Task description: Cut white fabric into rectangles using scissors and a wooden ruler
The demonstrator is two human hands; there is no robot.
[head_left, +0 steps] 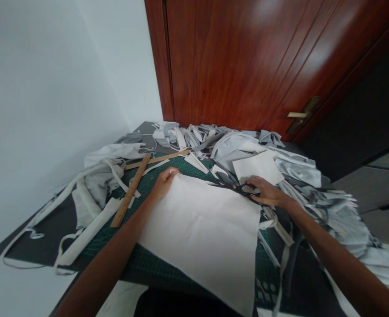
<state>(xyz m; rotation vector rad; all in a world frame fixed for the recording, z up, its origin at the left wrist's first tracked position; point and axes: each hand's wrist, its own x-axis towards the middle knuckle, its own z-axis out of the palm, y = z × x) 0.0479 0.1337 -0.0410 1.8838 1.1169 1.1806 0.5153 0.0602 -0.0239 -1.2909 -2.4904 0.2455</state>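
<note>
A large sheet of white fabric (197, 237) lies across the green cutting mat (141, 251). My left hand (164, 184) grips the sheet's top corner between fingers and thumb. My right hand (267, 192) is closed on the handles of black scissors (229, 188), whose long blades point left along the sheet's upper edge. Beyond the blades, a smaller white piece of fabric or paper (258, 167) lies on the heap. A wooden ruler (130, 191) lies left of my left hand, and a second wooden ruler (158, 159) lies behind it.
Heaps of white and grey fabric strips (333, 211) cover the table's back and right side. Long white strips (89, 233) lie on the dark tabletop at left. A white wall stands left, and a red-brown wooden door (234, 66) with a brass handle (298, 115) stands behind.
</note>
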